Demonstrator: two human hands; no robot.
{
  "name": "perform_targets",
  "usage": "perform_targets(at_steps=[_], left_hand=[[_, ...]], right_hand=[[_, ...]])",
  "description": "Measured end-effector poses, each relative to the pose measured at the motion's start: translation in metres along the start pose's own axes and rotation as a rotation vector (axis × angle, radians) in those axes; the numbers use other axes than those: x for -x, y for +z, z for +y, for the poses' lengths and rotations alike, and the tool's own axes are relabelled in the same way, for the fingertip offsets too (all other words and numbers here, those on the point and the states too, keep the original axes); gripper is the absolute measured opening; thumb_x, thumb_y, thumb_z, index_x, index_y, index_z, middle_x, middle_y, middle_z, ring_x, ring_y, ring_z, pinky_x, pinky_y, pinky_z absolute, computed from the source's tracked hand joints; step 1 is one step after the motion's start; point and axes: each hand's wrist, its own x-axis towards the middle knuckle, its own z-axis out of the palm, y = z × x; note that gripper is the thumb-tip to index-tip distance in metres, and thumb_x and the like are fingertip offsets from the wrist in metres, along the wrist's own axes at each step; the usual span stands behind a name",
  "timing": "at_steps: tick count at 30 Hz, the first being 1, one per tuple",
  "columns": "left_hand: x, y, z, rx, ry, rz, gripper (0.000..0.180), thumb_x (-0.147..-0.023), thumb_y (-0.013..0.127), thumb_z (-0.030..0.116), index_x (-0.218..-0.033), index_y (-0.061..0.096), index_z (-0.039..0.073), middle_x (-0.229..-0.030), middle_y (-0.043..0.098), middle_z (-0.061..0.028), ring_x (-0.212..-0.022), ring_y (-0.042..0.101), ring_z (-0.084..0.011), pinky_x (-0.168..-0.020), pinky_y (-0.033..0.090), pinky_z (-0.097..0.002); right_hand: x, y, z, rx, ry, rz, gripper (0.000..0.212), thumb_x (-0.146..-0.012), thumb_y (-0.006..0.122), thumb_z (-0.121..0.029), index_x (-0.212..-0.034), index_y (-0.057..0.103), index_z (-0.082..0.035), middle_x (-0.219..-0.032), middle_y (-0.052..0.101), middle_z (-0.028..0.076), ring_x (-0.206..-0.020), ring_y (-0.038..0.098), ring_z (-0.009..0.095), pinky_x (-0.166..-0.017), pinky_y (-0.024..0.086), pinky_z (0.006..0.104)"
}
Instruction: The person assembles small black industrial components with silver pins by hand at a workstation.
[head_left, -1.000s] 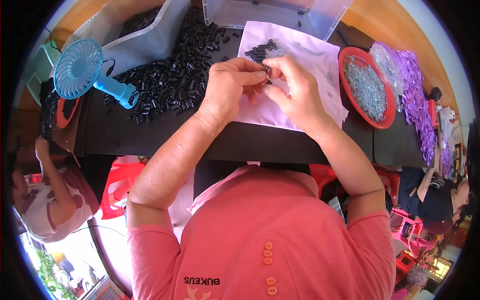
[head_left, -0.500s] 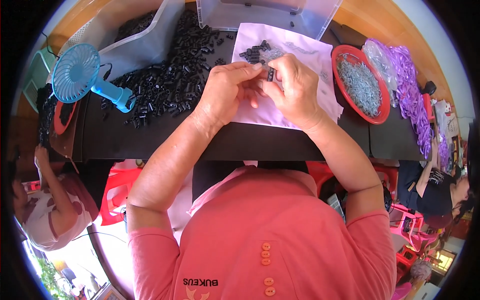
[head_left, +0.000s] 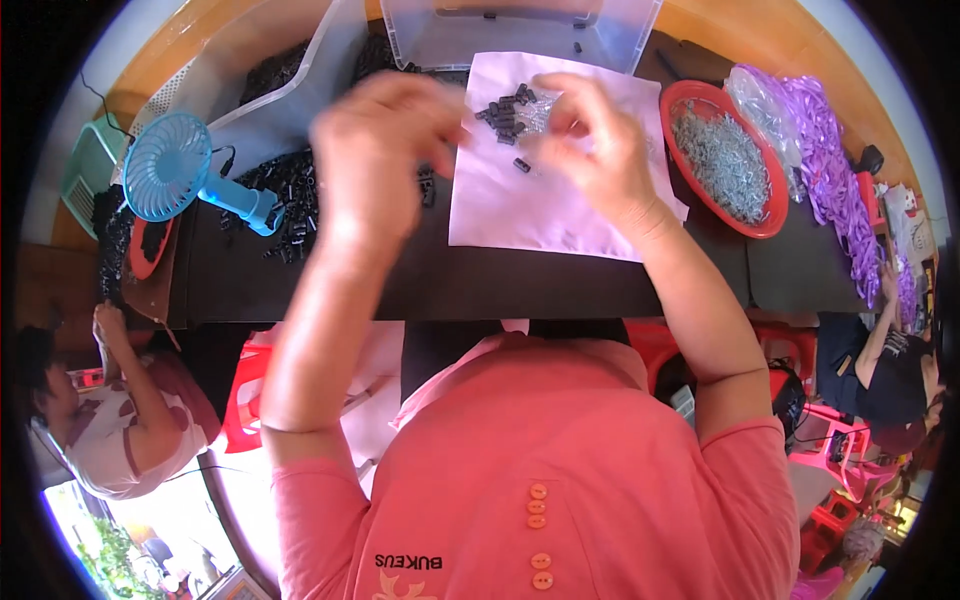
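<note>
My left hand (head_left: 385,150) is blurred with motion over the dark table, left of a pale sheet of paper (head_left: 560,210), and its fingers look curled. My right hand (head_left: 605,150) hovers over the sheet with its fingertips close to a small pile of black parts (head_left: 503,108). Something shiny shows by those fingertips, but I cannot tell what it is or whether it is held. One single black part (head_left: 522,165) lies loose on the sheet between my hands.
A heap of black parts (head_left: 290,190) and a blue hand fan (head_left: 165,180) lie to the left. A clear plastic bin (head_left: 520,30) stands behind the sheet. A red tray (head_left: 690,95) of metal pieces and purple ribbons (head_left: 825,170) are at the right. Other people sit at both sides.
My hands were pressed together on a small black part. They have now come apart, the left swinging left and the right staying near the pile.
</note>
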Motion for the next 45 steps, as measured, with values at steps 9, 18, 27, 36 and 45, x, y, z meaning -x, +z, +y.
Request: perform_targets(at_steps=[9, 18, 27, 36, 45], left_hand=[[-0.083, -0.082, 0.019, -1.084, 0.556, 0.328, 0.021, -0.076, 0.073, 0.017, -0.093, 0.073, 0.004, -0.089, 0.071, -0.0125, -0.080, 0.069, -0.0212, -0.078, 0.052, -0.0309], [-0.007, 0.050, -0.064, -0.665, 0.306, -0.252, 0.014, -0.075, 0.073, 0.005, -0.086, 0.066, 0.002, -0.084, 0.062, -0.0107, -0.072, 0.063, -0.0243, -0.065, 0.050, -0.0335], [-0.003, 0.040, -0.075, -0.501, 0.094, -0.393, 0.014, -0.073, 0.070, 0.004, -0.083, 0.062, 0.000, -0.081, 0.061, -0.0093, -0.073, 0.062, -0.0212, -0.069, 0.050, -0.0329], [-0.005, 0.041, -0.064, -0.239, -0.151, -0.346, 0.020, -0.080, 0.071, 0.007, -0.097, 0.067, -0.001, -0.084, 0.067, -0.0036, -0.077, 0.060, -0.0100, -0.073, 0.050, -0.0246], [0.002, 0.050, -0.054, -0.010, -0.190, -0.266, 0.018, -0.080, 0.074, 0.010, -0.092, 0.069, -0.002, -0.076, 0.067, -0.0051, -0.068, 0.060, -0.0094, -0.066, 0.051, -0.0246]], right_hand=[[-0.003, -0.017, 0.022, -0.139, 0.211, -0.045, 0.009, -0.078, 0.072, -0.008, -0.086, 0.068, -0.005, -0.075, 0.066, 0.005, -0.065, 0.060, 0.013, -0.062, 0.046, 0.0257], [0.009, -0.011, 0.012, 0.354, 0.006, -0.432, 0.006, -0.074, 0.064, -0.008, -0.078, 0.065, -0.004, -0.081, 0.064, 0.009, -0.078, 0.063, 0.031, -0.070, 0.049, 0.0417], [0.006, -0.015, 0.026, 0.427, 0.006, -0.443, 0.010, -0.076, 0.065, -0.009, -0.082, 0.061, -0.002, -0.076, 0.061, 0.013, -0.074, 0.062, 0.030, -0.068, 0.048, 0.0401], [-0.005, -0.022, 0.022, -0.466, 0.662, -0.393, 0.008, -0.087, 0.062, -0.012, -0.087, 0.062, -0.003, -0.078, 0.064, 0.003, -0.072, 0.060, 0.009, -0.065, 0.045, 0.0237], [-0.007, -0.021, 0.006, -0.599, 0.693, -0.381, 0.010, -0.088, 0.062, -0.012, -0.090, 0.064, -0.002, -0.079, 0.064, 0.005, -0.072, 0.062, 0.013, -0.066, 0.046, 0.0243]])
